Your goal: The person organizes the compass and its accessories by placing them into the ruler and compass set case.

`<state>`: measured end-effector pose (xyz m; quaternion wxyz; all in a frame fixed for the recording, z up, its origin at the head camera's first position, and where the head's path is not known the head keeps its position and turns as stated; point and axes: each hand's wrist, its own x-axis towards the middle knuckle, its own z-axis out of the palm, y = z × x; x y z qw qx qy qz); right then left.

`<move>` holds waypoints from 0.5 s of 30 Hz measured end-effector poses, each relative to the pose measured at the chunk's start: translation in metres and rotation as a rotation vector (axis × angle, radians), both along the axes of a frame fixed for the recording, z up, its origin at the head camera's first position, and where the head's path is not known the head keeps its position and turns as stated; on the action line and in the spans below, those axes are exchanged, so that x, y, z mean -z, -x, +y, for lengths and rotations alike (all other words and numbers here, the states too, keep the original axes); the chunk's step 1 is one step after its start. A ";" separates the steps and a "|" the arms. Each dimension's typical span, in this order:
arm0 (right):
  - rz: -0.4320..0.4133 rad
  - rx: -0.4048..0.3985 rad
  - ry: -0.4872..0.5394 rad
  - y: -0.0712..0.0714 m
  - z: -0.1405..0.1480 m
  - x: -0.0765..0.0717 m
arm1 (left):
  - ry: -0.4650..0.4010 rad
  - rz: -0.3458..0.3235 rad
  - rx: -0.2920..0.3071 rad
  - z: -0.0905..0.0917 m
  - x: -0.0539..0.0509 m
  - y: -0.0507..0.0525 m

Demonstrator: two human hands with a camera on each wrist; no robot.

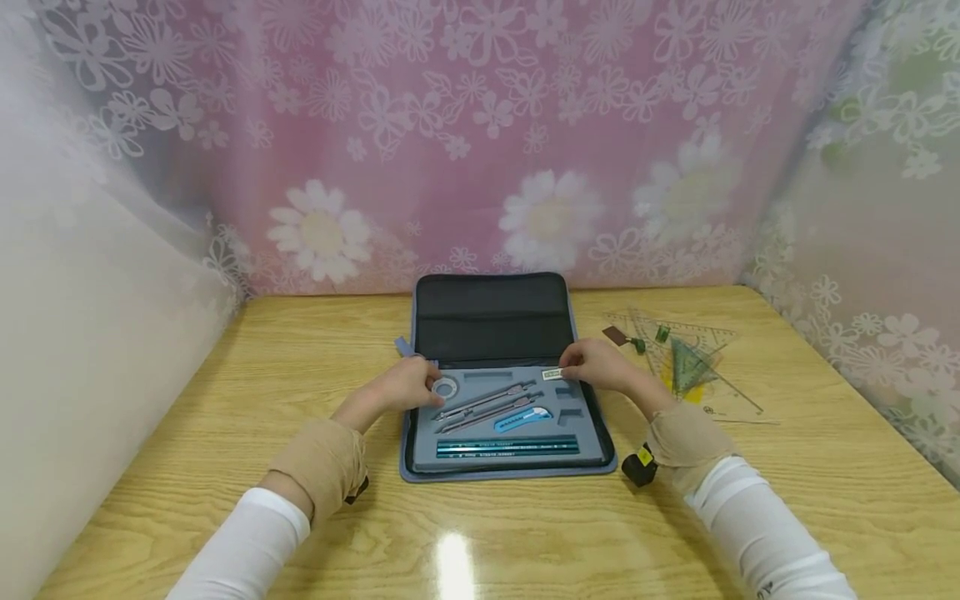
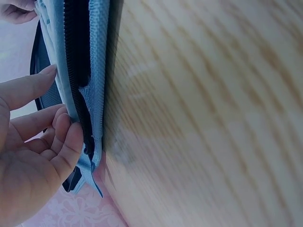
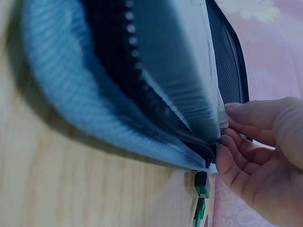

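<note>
A zippered compass-set case (image 1: 507,476) lies unfolded on the table, its grey moulded tray (image 1: 480,422) facing up. My right hand (image 1: 600,364) pinches a small white eraser (image 1: 552,375) with printing on it at the tray's upper right; the eraser (image 3: 222,112) also shows between thumb and finger in the right wrist view. At the tray's left side, my left hand (image 1: 407,384) has thumb and fingers apart around the edge, beside a white ring (image 1: 445,387). Two metal compasses (image 1: 487,414), a blue utility knife (image 1: 522,419) and dark green pencils (image 1: 507,447) lie in the tray.
Clear set squares (image 1: 722,385) overlap on the table to the right. Near them lie a small green piece (image 1: 662,333), another green item (image 1: 637,345) and a dark red-brown flat piece (image 1: 615,335). A floral curtain (image 1: 450,167) hangs behind the table.
</note>
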<state>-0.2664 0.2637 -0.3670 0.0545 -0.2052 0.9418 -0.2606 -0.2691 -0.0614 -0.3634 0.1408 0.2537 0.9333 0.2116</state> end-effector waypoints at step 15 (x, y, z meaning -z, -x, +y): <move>0.100 -0.023 -0.105 -0.005 -0.007 -0.001 | 0.008 -0.015 0.007 0.000 -0.001 -0.001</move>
